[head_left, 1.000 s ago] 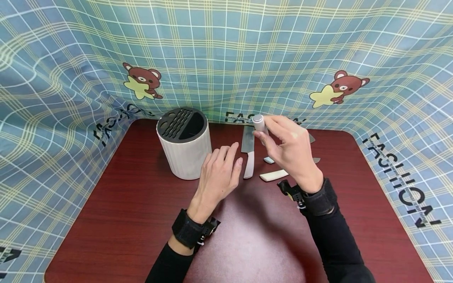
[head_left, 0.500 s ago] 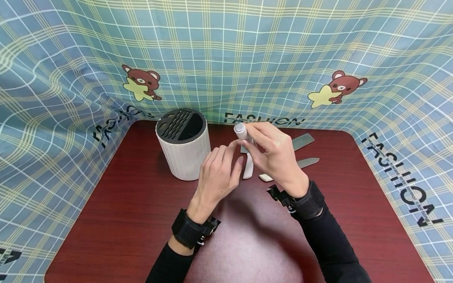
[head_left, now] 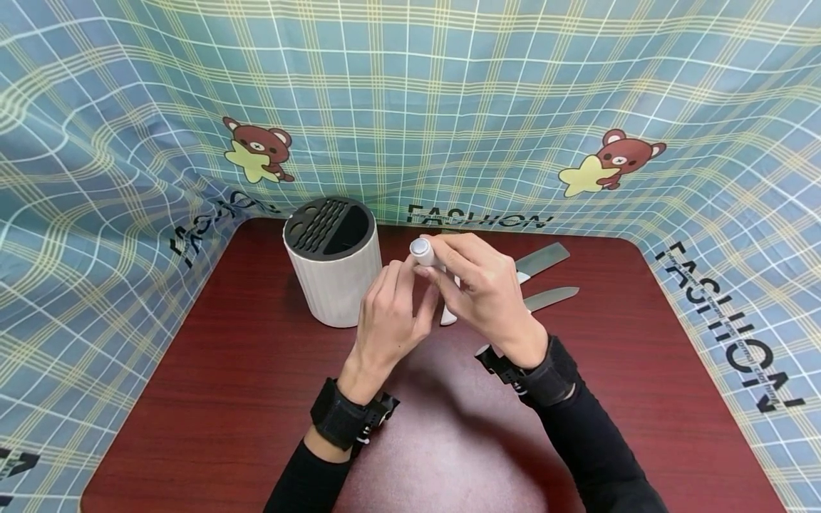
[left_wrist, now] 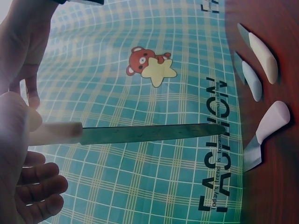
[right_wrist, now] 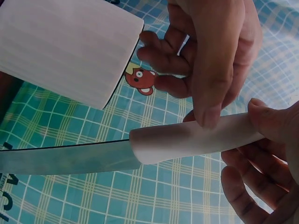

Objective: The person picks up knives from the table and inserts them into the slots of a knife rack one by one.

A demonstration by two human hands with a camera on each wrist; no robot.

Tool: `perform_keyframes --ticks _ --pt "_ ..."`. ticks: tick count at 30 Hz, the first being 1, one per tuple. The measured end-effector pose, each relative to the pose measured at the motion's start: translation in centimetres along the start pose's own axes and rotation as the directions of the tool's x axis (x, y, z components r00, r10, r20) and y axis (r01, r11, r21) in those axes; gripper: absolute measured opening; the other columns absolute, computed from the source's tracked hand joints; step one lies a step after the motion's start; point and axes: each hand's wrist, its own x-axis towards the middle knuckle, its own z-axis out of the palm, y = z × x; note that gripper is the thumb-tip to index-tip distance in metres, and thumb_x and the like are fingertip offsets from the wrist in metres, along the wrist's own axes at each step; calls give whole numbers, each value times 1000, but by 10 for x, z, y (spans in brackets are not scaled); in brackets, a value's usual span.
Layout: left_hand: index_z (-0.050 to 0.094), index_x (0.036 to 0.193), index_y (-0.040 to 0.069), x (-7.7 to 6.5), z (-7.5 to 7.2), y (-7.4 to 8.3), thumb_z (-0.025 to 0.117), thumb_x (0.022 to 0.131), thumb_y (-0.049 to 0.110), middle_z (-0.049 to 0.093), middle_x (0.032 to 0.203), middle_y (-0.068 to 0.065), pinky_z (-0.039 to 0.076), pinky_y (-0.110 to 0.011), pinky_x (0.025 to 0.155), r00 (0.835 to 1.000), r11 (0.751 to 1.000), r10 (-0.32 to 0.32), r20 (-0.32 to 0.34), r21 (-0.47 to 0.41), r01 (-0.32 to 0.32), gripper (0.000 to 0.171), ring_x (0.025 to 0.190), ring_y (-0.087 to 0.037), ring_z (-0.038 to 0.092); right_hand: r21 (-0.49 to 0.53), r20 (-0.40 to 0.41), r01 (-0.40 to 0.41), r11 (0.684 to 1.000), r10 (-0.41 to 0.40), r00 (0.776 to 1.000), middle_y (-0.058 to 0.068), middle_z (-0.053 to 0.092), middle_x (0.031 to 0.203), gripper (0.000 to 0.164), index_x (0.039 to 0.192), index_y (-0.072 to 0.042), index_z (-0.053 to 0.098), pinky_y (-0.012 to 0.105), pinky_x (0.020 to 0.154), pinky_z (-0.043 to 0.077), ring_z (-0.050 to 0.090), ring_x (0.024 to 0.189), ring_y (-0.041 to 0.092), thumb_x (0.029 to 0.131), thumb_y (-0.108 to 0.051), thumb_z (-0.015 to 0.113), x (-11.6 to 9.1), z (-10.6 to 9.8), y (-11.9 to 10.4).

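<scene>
red table (head_left: 224, 385), both hands (head_left: 390, 313) (head_left: 487, 296) pinching knife (left_wrist: 126, 134)

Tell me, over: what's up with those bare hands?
Left hand, right hand: both pinching white-handled metal knife. Blade pointing down. Nothing covering black slotted top of white ribbed cylindrical holder.

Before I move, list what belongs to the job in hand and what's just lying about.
In the job:
held knife
right hand, gripping it
left hand, at its handle
slotted holder, probably

Lying on the table, apparently idle:
square-tipped knife
pointed knife
third knife
</scene>
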Motion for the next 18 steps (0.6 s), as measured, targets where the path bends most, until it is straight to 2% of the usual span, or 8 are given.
perform_keyframes --ticks 9,18 --pt "61 110 0 0 -1 -1 64 94 25 55 83 -8 48 -34 64 999 1000 8 -37 -25 -9 30 71 -24 53 41 16 17 999 -17 1000 13 74 102 36 119 -1 73 31 69 57 69 87 21 85 -9 81 -7 5 -4" --pt "58 114 -2 -3 -1 -3 66 91 21 56 85 -10 49 -36 65 999 999 -5 -54 -46 3 33 72 -25 54 98 29 -16 995 14 999 11 75 105 33 117 -1 74 34 78 59 71 95 22 86 -8 80 -12 9 -9"
